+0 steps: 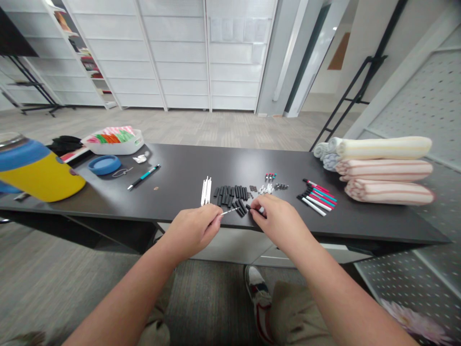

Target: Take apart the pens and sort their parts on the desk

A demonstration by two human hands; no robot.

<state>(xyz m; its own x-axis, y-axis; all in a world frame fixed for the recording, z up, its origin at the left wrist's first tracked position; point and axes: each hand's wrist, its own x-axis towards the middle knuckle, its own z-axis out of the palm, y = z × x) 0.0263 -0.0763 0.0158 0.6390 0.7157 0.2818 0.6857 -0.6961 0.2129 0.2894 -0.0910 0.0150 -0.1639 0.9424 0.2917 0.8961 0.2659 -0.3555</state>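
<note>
My left hand [196,228] is closed on a thin white pen refill [229,211], whose tip points right. My right hand [279,216] pinches a small pen part, black at one end [248,207], with a bit of white showing between the fingers. The refill's tip and this part are close but apart. Between and beyond my hands lie several black pen grips [225,193]. White pen refills [206,190] are grouped behind my left hand. Small white pieces [266,188] and clicker parts with coloured ends [271,177] lie beyond my right hand.
Pen barrels [319,197] in white, red and blue lie to the right, before rolled towels [389,168]. At left are a whole pen [144,177], a blue lid [104,165], a white basket of colourful packets [127,146] and a large yellow-and-blue container [39,168]. The dark table's front edge is near my wrists.
</note>
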